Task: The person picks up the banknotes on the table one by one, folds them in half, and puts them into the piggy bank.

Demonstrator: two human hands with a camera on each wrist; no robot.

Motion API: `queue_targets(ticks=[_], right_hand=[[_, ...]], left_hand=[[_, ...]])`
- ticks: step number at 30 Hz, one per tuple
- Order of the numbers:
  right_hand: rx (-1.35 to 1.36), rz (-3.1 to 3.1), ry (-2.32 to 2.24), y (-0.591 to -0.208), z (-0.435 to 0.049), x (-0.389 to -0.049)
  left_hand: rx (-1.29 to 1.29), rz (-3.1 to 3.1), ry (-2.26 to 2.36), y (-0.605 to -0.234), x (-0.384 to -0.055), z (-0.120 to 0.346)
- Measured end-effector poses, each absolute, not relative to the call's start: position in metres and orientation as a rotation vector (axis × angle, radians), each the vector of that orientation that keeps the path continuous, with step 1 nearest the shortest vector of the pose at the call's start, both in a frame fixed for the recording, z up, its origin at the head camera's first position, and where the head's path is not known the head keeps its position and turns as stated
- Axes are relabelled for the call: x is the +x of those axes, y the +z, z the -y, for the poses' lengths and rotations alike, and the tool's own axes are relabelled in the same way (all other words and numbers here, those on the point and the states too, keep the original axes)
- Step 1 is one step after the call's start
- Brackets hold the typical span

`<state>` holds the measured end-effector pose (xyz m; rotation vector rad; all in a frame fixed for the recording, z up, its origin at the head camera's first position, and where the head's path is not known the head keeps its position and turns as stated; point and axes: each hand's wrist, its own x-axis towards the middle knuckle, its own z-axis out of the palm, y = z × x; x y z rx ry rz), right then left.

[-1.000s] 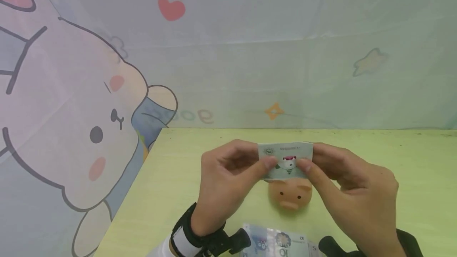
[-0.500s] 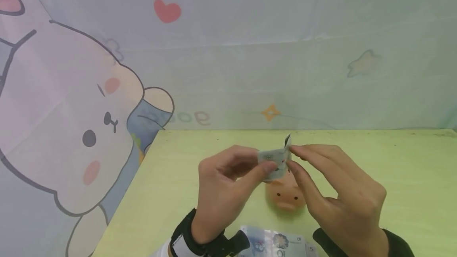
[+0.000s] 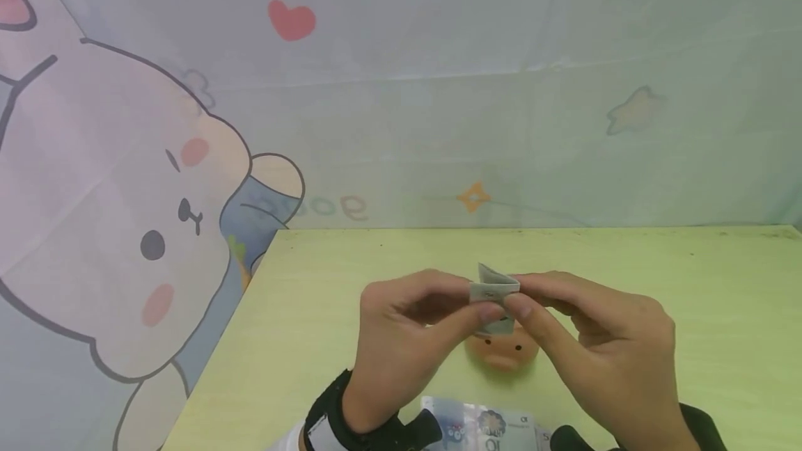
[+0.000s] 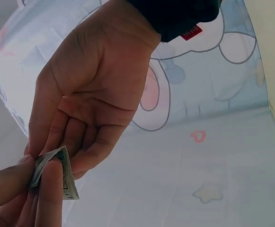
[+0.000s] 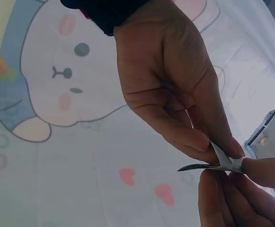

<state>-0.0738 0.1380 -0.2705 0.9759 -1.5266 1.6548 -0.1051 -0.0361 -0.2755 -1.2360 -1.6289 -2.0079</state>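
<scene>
A small green-white banknote (image 3: 493,291) is folded over, one flap standing up, above the table. My left hand (image 3: 407,343) pinches its left side between thumb and fingers, and my right hand (image 3: 610,350) pinches its right side, the two thumbs nearly meeting. In the left wrist view the folded note (image 4: 70,184) shows as a bent, V-shaped strip between both hands' fingertips. The right wrist view shows one thin flap (image 5: 194,167) sticking out past the fingers. Behind the note, an orange pig-faced figure (image 3: 504,357) sits on the table, its top covered by note and hands.
Several banknotes (image 3: 479,430), one marked 10, lie on the pale yellow-green table (image 3: 326,326) at the near edge of view, partly behind the wrist straps. A cartoon-printed cloth (image 3: 401,117) hangs behind the table and along its left side.
The banknote was held out flat, then its right part was bent upright by my right hand. Now it is folded narrower, and both hands have drawn closer together.
</scene>
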Motion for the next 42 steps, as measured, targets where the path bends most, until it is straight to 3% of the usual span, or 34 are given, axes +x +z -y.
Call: queue_targets(ticks=[12, 18, 27, 36, 42], right_hand=[[0.773, 1.627, 1.645, -0.275, -0.144, -0.069], [0.775, 1.614, 1.667, -0.275, -0.144, -0.069], [0.798, 1.597, 1.624, -0.27, -0.142, -0.073], [0.735, 1.513, 1.015, -0.265, -0.128, -0.084], [0.809, 1.575, 1.071, -0.269, -0.128, -0.083]], left_hand=[[-1.104, 1.761, -1.954, -0.275, -0.106, 0.036], [-1.087, 1.698, -2.169, -0.274, -0.105, 0.037], [-1.129, 1.63, -2.107, -0.275, -0.11, 0.037], [-1.016, 1.675, -1.936, -0.278, -0.113, 0.034], [-1.11, 1.658, -1.946, -0.278, -0.113, 0.036]])
